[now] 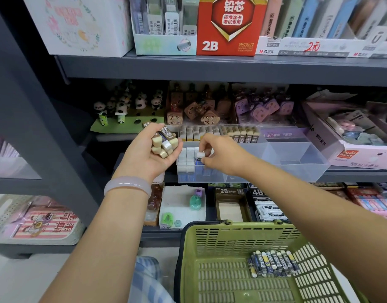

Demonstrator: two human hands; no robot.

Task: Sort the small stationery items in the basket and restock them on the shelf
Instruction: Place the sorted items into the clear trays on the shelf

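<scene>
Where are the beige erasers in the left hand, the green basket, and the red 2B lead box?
beige erasers point(163, 143), head view, sleeved top eraser
green basket point(236, 237), head view, back wall
red 2B lead box point(230, 27), head view, front panel

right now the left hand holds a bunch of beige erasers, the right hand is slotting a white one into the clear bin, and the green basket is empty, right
Not quite: the green basket is not empty. The head view shows a row of dark blue erasers lying in it. The rest holds: the left hand grips beige erasers and the right hand pinches a white eraser at the clear bin.

noted: red 2b lead box point(230, 26) on top tier; panda figures point(124, 106) at middle tier's left end; striped pouch point(49, 225) lower left.
</scene>
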